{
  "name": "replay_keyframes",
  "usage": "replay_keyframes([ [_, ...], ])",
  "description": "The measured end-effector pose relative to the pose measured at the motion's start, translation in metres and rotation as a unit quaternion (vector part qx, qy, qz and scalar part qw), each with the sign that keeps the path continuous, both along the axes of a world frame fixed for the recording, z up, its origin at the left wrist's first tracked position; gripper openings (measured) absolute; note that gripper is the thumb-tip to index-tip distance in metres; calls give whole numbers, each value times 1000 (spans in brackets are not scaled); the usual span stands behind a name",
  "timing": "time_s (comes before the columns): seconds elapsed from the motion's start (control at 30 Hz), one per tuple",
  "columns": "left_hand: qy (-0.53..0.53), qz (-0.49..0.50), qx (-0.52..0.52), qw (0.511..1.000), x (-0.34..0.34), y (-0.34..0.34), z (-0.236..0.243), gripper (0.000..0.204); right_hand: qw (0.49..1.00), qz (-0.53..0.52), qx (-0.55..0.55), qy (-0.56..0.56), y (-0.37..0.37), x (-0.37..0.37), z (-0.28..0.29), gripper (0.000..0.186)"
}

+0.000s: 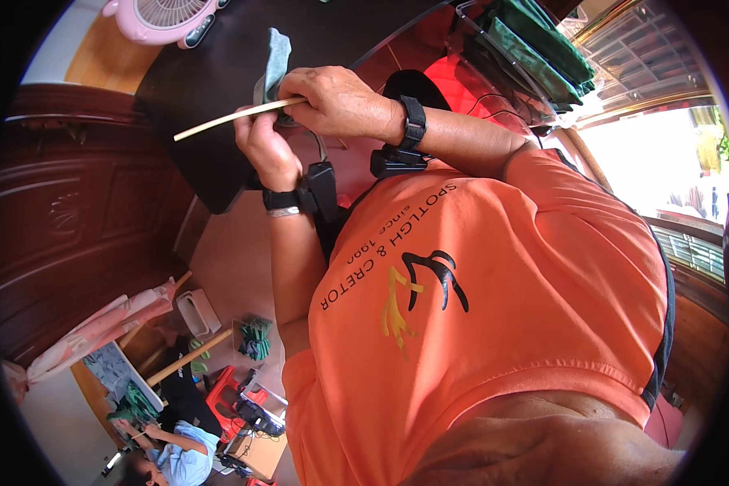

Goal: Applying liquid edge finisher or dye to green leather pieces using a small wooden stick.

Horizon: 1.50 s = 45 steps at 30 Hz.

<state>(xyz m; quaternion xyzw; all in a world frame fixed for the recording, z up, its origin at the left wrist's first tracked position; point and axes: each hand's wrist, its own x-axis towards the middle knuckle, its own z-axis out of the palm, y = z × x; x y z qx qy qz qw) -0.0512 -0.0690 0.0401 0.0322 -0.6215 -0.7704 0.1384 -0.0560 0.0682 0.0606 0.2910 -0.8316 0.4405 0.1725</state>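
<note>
Both of my hands are raised together over a dark tabletop. My right hand is closed on a thin pale wooden stick, which sticks out leftward across the other hand. My left hand sits just below, its fingers curled at a narrow grey-green cloth piece that stands up behind my knuckles. The cloth's lower part is mostly hidden by my fingers. Black strapped devices are on both wrists.
The dark table holds a pink fan. Dark green folded fabric fills a clear bin at upper right. A dark wooden panel is at left. Lower left, a co-worker sits near red stools and hanging green cloths.
</note>
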Motion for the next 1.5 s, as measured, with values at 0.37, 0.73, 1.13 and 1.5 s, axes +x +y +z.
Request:
replay_keyframes([
  [0.37, 58, 0, -12, 998, 1, 4, -1, 20, 997, 66, -4, -43, -2, 2, 0, 18],
  [0.73, 11, 29, 101, 994, 0, 15, 1, 29, 999, -31, 6, 7, -13, 4, -14, 19],
  [1.13, -77, -11, 151, 986, 14, 4, 10, 32, 994, -100, 40, 14, 1, -5, -5, 13],
  [1.5, -150, -203, 200, 947, 19, -22, -2, 21, 998, -15, 31, -44, 15, -18, -13, 19],
])
